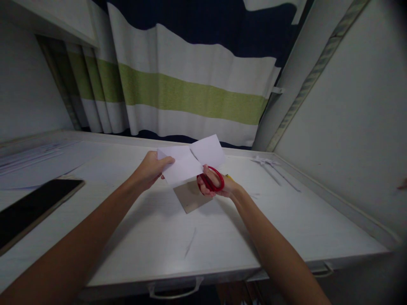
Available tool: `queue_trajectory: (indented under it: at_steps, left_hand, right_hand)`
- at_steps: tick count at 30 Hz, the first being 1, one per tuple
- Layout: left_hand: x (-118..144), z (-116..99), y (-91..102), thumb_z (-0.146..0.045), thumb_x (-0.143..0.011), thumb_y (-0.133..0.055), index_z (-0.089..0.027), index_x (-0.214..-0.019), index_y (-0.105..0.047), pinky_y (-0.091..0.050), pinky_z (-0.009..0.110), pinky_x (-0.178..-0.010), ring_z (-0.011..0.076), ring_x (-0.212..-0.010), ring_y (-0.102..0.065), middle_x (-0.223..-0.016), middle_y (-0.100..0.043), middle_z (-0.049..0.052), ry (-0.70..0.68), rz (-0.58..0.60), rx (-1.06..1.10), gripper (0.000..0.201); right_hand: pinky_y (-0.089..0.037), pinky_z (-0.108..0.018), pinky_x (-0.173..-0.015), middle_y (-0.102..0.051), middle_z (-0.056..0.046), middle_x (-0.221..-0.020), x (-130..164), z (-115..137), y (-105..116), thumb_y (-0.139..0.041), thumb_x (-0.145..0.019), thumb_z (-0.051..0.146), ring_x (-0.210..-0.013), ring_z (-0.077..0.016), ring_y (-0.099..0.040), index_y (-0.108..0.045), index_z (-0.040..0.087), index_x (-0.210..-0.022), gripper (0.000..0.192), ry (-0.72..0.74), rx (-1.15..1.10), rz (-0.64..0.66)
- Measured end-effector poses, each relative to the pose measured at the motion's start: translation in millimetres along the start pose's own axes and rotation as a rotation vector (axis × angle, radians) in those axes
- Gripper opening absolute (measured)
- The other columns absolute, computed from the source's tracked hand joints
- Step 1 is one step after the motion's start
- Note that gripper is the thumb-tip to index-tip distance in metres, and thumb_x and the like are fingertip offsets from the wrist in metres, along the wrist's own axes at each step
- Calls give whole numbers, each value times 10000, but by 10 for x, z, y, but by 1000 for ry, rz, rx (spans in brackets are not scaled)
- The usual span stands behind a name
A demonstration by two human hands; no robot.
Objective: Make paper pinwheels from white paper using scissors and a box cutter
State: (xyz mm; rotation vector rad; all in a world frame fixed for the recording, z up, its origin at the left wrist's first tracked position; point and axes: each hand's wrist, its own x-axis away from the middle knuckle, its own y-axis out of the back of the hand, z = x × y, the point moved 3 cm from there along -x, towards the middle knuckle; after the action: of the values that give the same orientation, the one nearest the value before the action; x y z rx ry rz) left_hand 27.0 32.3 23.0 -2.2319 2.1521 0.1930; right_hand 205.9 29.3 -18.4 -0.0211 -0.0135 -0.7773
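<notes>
Two hands are working over a white table [222, 237] here, both reaching in from the near edge. Nearest thing out there is a thin paper sliver [190, 242] lying loose on the table, with a dark phone [34, 207] sitting off to the left side.

Going further out, the right hand [219, 186] is gripping a pair of red-handled scissors [212, 180], fingers going through the loops and curled shut around them. The blades are hiding under the sheet, so I can't tell how wide they're standing, but they're looking like they're pointing away and a bit leftward into the paper.

The left hand [152, 169] is pinching the white paper [190, 160] at its left edge, thumb on top. The sheet is hovering above the table, right over a brownish card [190, 198] lying flat below. Its long axis is running left to right, rising slightly toward the far right corner.

I'm guessing it's handling super light and floppy, creasing easily, so pinching close to the cut line is probably keeping it tautest.

Farthest back, some white paper scraps [270, 166] are lying near the right wall, and a striped curtain [190, 89] is hanging behind it all
</notes>
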Motion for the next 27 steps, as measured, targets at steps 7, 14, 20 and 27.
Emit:
queue_trajectory:
  at_steps: [7,14,20,27]
  left_hand:
    - [6,-17,0,-161,-569,-571,-109,-658,-556,-263,171,-278,92,-373,-455,-526,-528,20,-8,-8,12,104]
    - [-6,-10,1,-136,-547,-589,-107,-654,-571,-311,184,-307,116,-404,-489,-545,-562,35,-14,-47,64,113]
    - [-22,-34,65,-130,-545,-596,-118,-553,-572,-333,165,-344,94,-400,-469,-464,-540,-10,-84,-61,-50,28]
    - [-63,7,101,-118,-546,-612,-118,-670,-590,-425,190,-454,129,-518,-549,-551,-591,16,7,-33,130,126]
  right_hand:
    - [-281,-168,-311,-456,29,-397,9,7,-4,-274,-767,595,-312,-53,-366,-425,142,-675,487,9,-12,-18]
    - [-279,-168,-325,-462,24,-455,28,28,6,-310,-771,572,-346,-48,-377,-464,119,-745,479,-3,-50,-11]
    - [-299,-153,-363,-475,6,-576,67,56,43,-456,-698,557,-439,-40,-417,-492,90,-854,495,-31,-87,48]
    - [-421,-175,-497,-541,-68,-730,97,40,48,-524,-678,498,-569,-66,-509,-504,57,-896,492,-99,-105,36]
